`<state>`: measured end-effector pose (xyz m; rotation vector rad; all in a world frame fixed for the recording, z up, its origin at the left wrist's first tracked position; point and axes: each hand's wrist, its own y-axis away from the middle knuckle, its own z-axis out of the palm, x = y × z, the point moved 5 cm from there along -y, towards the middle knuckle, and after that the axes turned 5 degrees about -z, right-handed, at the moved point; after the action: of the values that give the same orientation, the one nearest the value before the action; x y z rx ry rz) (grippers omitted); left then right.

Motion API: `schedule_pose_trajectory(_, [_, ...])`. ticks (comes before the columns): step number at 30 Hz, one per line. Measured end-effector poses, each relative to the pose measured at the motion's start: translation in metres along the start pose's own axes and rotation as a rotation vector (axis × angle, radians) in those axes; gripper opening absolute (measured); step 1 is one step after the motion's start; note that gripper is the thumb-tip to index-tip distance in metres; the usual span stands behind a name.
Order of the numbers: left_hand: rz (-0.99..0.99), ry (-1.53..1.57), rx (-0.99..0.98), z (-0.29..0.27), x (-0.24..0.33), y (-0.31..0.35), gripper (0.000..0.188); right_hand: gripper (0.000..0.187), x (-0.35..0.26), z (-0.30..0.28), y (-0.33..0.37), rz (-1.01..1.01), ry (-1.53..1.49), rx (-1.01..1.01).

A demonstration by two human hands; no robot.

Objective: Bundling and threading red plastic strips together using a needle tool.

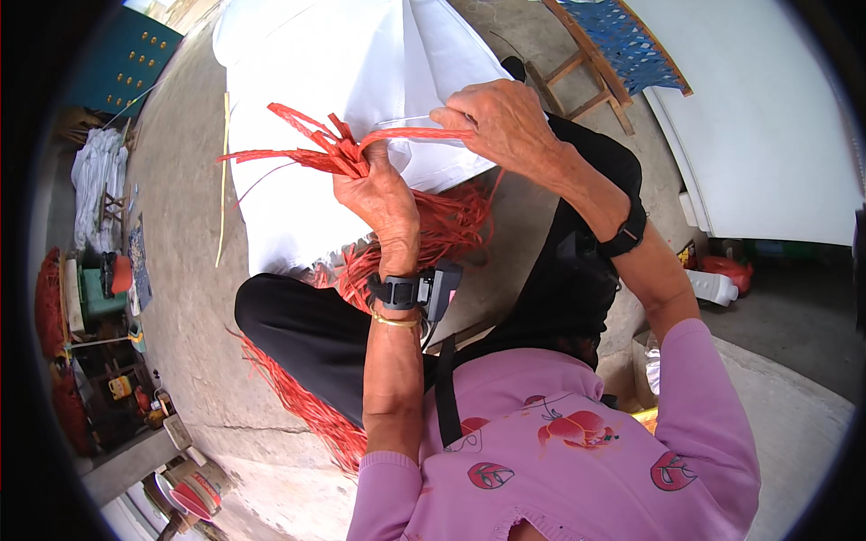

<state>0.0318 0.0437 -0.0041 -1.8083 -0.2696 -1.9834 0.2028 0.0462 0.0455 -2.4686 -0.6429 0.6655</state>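
My left hand (383,200) is closed round a bunch of red flat plastic strips (343,155), whose ends fan out to the left above the fist. One red strip (415,133) bends out of that bunch toward the right, and my right hand (501,122) pinches its far end. A thin pale line, perhaps a thread or needle, runs from the right fingers toward the bunch; I cannot tell which. Under both hands spreads a white cloth or sheet (298,63). Below the left hand, a loose heap of red strips (451,225) lies by my lap.
More red strips (307,401) trail beside my left leg. A yellow strip (225,180) lies on the concrete floor (189,298). At the upper right stands a wooden folding stool (586,54) with blue webbing. Cluttered shelves (108,352) line the left; a white panel (767,117) is at right.
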Motion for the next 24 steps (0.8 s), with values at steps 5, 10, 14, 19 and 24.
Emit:
schedule_pose_trajectory(5, [0.334, -0.169, 0.001, 0.006, 0.017, 0.015, 0.017, 0.038, -0.003, 0.003, -0.003, 0.049, 0.034, -0.073])
schedule_pose_trajectory(10, [0.446, -0.345, -0.212, 0.020, 0.017, 0.026, 0.021, 0.054, 0.016, 0.042, -0.015, 0.198, -0.244, -0.091])
schedule_pose_trajectory(14, [0.435, -0.339, -0.215, 0.013, 0.034, 0.030, 0.022, 0.057, 0.017, 0.033, -0.016, 0.344, -0.615, 0.003])
schedule_pose_trajectory(19, [0.566, -0.850, -0.160, -0.014, 0.017, 0.018, 0.018, 0.045, 0.032, 0.026, -0.016, 0.443, -0.572, -0.138])
schedule_pose_trajectory(24, [0.292, -0.313, -0.049, -0.037, 0.023, 0.005, 0.018, 0.049, 0.033, 0.018, -0.014, 0.348, -0.524, -0.080])
